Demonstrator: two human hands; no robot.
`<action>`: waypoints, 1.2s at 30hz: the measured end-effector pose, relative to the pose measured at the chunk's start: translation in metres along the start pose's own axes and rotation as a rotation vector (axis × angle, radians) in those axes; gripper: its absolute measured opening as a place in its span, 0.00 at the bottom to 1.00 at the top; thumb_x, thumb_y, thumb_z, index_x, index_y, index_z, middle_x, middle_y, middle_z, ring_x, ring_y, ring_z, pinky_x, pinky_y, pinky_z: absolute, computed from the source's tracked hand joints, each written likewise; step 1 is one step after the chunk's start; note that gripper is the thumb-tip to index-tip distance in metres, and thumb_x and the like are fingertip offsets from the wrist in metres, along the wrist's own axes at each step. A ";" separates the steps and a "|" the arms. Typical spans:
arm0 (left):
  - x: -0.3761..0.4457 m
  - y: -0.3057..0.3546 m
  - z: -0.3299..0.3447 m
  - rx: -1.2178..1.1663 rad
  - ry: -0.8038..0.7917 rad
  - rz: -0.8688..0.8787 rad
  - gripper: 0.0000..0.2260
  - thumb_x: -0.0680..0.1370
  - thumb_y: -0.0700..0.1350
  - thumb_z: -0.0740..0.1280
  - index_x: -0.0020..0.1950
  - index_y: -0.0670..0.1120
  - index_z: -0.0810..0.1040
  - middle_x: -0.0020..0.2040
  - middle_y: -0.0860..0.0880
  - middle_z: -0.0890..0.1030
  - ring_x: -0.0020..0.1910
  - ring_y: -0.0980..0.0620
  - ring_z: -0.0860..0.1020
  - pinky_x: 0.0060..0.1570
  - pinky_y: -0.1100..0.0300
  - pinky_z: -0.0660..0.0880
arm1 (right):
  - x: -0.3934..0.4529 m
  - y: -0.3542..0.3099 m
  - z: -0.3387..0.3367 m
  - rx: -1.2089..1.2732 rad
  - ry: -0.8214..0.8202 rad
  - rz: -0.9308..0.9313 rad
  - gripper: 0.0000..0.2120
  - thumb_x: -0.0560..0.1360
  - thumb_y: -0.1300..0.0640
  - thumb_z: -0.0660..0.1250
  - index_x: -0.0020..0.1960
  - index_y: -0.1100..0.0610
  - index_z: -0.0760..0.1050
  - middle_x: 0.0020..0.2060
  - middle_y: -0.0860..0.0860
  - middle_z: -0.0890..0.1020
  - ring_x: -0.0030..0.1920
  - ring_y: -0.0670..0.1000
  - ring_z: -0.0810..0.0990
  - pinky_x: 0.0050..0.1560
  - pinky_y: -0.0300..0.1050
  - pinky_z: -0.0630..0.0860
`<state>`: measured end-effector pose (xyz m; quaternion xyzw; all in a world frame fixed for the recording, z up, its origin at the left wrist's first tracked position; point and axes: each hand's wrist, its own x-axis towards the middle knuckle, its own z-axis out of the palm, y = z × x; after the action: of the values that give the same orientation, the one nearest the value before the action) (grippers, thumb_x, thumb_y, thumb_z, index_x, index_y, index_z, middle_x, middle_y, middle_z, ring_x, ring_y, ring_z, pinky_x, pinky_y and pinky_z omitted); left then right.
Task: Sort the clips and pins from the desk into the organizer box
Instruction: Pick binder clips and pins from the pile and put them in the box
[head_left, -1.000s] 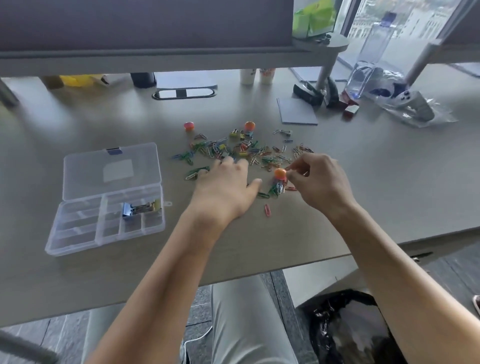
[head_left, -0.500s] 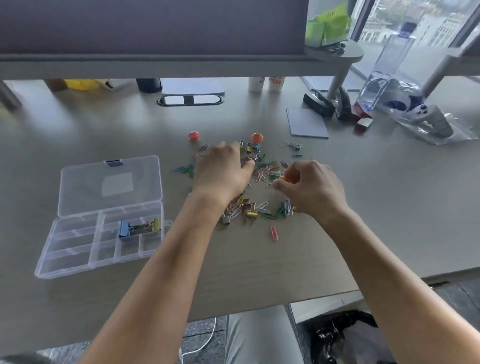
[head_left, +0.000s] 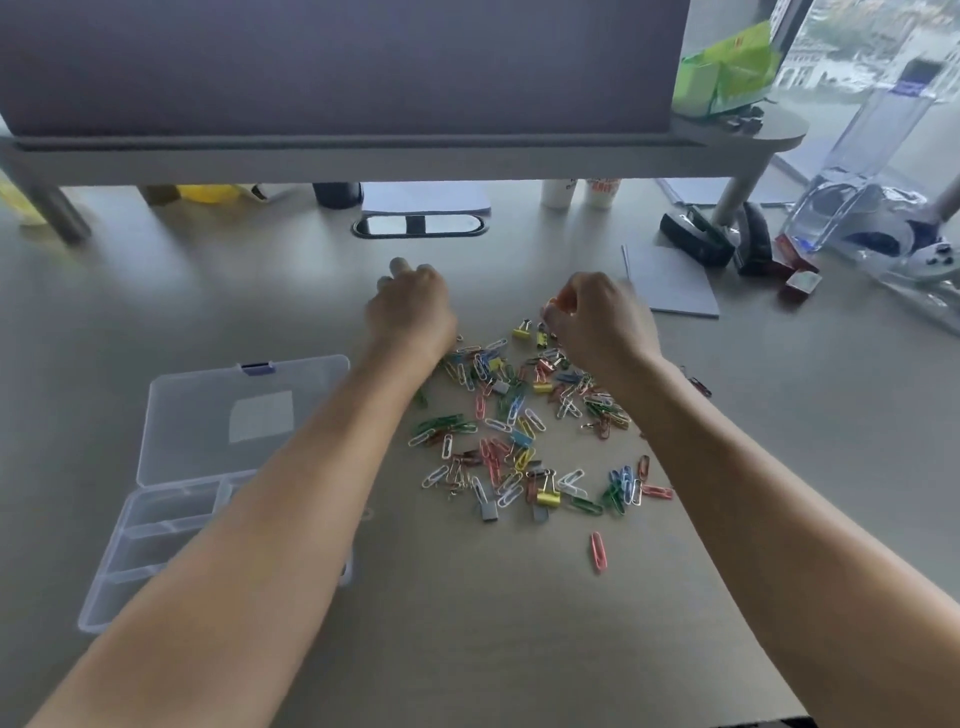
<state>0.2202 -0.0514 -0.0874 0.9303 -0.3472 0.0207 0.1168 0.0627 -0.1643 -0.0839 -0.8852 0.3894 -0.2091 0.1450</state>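
Both arms reach across the desk (head_left: 218, 291). The right hand (head_left: 597, 317) pinches a small orange pin at the pile's twelve o'clock edge. The left hand (head_left: 410, 306) sits at its eleven o'clock, fingers curled under; I cannot tell whether it holds anything. The heap of coloured paper clips and binder clips (head_left: 524, 431) lies between the forearms. The clear organizer box (head_left: 208, 447) lies open at nine o'clock, partly under the left forearm.
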 end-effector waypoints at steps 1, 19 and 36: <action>0.005 -0.002 0.003 0.001 0.002 -0.007 0.16 0.78 0.43 0.66 0.63 0.39 0.74 0.63 0.39 0.71 0.59 0.37 0.75 0.51 0.47 0.73 | 0.005 0.000 0.003 -0.043 0.020 -0.020 0.09 0.77 0.51 0.71 0.50 0.58 0.82 0.45 0.54 0.84 0.44 0.56 0.82 0.47 0.55 0.82; 0.010 -0.001 0.009 -0.007 0.035 0.087 0.05 0.75 0.37 0.66 0.41 0.43 0.72 0.49 0.39 0.80 0.49 0.36 0.78 0.41 0.52 0.70 | 0.029 0.009 0.028 -0.129 -0.032 -0.100 0.08 0.76 0.58 0.72 0.54 0.59 0.83 0.47 0.59 0.85 0.46 0.62 0.83 0.46 0.54 0.82; 0.006 -0.008 0.006 -0.127 0.116 0.110 0.08 0.78 0.44 0.66 0.50 0.41 0.81 0.52 0.41 0.80 0.49 0.38 0.79 0.42 0.54 0.70 | 0.038 -0.019 0.031 0.039 -0.065 -0.166 0.09 0.75 0.55 0.73 0.52 0.59 0.83 0.50 0.57 0.83 0.48 0.58 0.81 0.47 0.49 0.78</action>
<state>0.2297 -0.0513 -0.0939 0.8977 -0.3910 0.0590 0.1943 0.1127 -0.1775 -0.0935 -0.9179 0.3054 -0.1990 0.1569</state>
